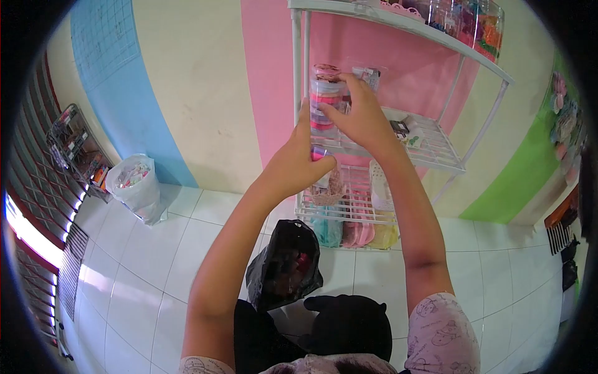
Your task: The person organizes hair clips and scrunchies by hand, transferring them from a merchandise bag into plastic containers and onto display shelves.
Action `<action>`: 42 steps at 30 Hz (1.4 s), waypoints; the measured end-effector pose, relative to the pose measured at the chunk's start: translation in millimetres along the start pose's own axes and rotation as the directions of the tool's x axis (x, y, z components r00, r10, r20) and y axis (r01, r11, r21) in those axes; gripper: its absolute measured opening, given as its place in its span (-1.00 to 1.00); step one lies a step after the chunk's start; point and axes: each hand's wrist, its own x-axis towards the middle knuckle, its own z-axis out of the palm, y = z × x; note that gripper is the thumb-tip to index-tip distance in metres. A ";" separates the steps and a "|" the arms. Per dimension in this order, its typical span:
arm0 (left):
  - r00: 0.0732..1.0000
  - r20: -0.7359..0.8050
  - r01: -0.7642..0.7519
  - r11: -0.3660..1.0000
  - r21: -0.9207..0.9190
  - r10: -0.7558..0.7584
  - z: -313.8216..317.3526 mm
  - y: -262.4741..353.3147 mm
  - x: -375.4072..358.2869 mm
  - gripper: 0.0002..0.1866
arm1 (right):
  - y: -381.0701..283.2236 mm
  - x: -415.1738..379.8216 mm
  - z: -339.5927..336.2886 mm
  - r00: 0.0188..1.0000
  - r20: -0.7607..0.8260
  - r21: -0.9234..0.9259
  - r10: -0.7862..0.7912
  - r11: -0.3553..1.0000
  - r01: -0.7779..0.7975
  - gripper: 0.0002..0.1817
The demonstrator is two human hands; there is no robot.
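While both arms reach up and forward, a white wire rack (448,156) stands against a wall striped pink, cream, blue and green, and it carries most of what is about. Its top shelf holds clear jars of coloured bits (479,25), the middle shelf has small packets (405,132), and the lower shelf holds a pale basket (379,181) with pastel items (355,232) under it. On the white tiled floor a black plastic bag (283,265) sits open in front of the rack, and a clear bag (134,184) of small goods rests by the blue stripe, beside a dark wire stand (78,146). A clear tall jar (325,100) stacked with pink and red rolls stands at the left post of the middle shelf. The right hand (361,115) wraps its side from the right, fingers closed around it. The left hand (302,163) is lower, at the jar's base, fingers curled against it.
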 end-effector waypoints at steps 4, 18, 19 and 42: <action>1.000 0.030 0.005 0.999 -0.041 -0.004 1.0 1.7 2.3 0.17 | -6.6 -0.1 9.7 0.980 0.042 0.036 0.196 0.980 -0.198 -0.25; 0.999 0.012 -0.051 0.993 -0.105 0.053 0.9 4.5 -11.9 0.06 | -18.7 -6.6 4.7 0.995 -0.031 0.106 0.096 0.990 -0.092 -0.33; 0.999 0.000 -0.048 0.992 -0.120 0.048 -1.2 5.5 -15.4 -0.01 | -19.2 -5.8 3.8 0.995 -0.037 0.120 0.097 0.989 -0.092 -0.34; 0.958 0.026 0.060 0.109 -0.992 -0.284 -30.6 26.8 -39.6 -0.49 | -52.9 -7.3 -33.8 0.970 -0.191 0.342 -0.154 0.915 0.212 -0.22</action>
